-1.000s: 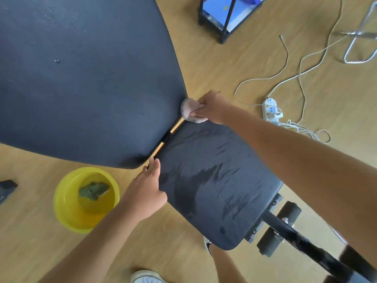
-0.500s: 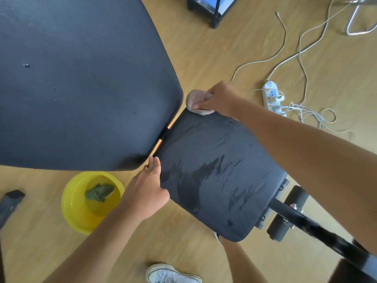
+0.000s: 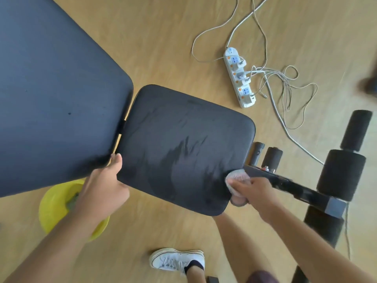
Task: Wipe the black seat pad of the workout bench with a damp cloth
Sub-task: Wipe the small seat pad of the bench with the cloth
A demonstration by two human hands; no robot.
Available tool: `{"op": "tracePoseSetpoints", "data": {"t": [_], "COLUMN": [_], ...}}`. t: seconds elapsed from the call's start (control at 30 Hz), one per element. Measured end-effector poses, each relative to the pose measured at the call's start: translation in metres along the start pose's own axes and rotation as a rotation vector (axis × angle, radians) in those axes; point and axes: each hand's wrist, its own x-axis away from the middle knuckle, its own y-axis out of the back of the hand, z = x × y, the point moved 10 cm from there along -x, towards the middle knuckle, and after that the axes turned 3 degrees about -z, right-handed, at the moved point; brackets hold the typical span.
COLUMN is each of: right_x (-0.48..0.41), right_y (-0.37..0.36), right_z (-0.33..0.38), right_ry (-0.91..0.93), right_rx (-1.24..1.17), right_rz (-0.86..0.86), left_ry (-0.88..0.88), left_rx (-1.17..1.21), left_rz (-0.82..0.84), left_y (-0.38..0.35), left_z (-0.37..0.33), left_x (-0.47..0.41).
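Two hands are showing. The right hand [image 3: 252,192] is closing around one pinkish cloth [image 3: 236,178] and is pressing it against the near right corner of the black seat pad [image 3: 179,148], just beside the bench frame [image 3: 293,186]. The left hand [image 3: 103,186] is gripping the seat pad's left edge, with the thumb lying at the gap between the seat pad and the back pad [image 3: 55,94]. Dark damp streaks are showing across the middle and near right of the seat pad.

Two pads are making up the bench surface; the back pad is running out of view at the left and top edges. Four black foam rollers [image 3: 340,172] are standing at the right, beside and beyond the frame; a further dark piece below the frame is being cut off at the lower edge.

One yellow bowl [image 3: 53,205] is sitting on the wooden floor [image 3: 163,37] under the left forearm, which is hiding most of it; a greenish item inside is barely showing and cannot be identified. One white power strip [image 3: 239,78] is lying on the floor beyond the seat pad, with several white cables [image 3: 285,82] trailing from it; their exact number cannot be told. One white sneaker [image 3: 175,259] is resting on the floor at the lower edge. A dark blurred shape at the right edge is too unclear to name.
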Motion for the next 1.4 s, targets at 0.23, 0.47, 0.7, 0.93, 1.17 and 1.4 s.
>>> {"op": "tracePoseSetpoints", "data": {"t": [0.23, 0.47, 0.7, 0.93, 1.17, 1.4], "right_x": [-0.016, 0.052, 0.058, 0.102, 0.12, 0.121], "right_y": [0.073, -0.039, -0.052, -0.114, -0.199, -0.176], "right_z": [0.082, -0.025, -0.064, -0.067, -0.03, -0.042], "right_ry": [0.119, -0.073, -0.209, -0.498, -0.496, -0.446], "right_rx": [-0.224, -0.392, -0.554, -0.945, -1.035, -1.074], "right_rz": [-0.309, -0.183, -0.225, -0.384, -0.017, -0.103], "left_ry": [-0.066, -0.305, -0.545, -0.592, 0.01, 0.076], "left_rx": [-0.184, -0.255, -0.555, -0.458, 0.085, 0.504], "left_rz": [-0.056, -0.346, -0.169, -0.196, -0.419, -0.444], "left_y": [-0.014, 0.01, -0.043, -0.023, 0.024, -0.009], "left_z": [-0.016, -0.096, -0.162, -0.162, 0.0, 0.034], "left_x": [0.007, 0.01, -0.01, -0.006, 0.008, 0.005]}}
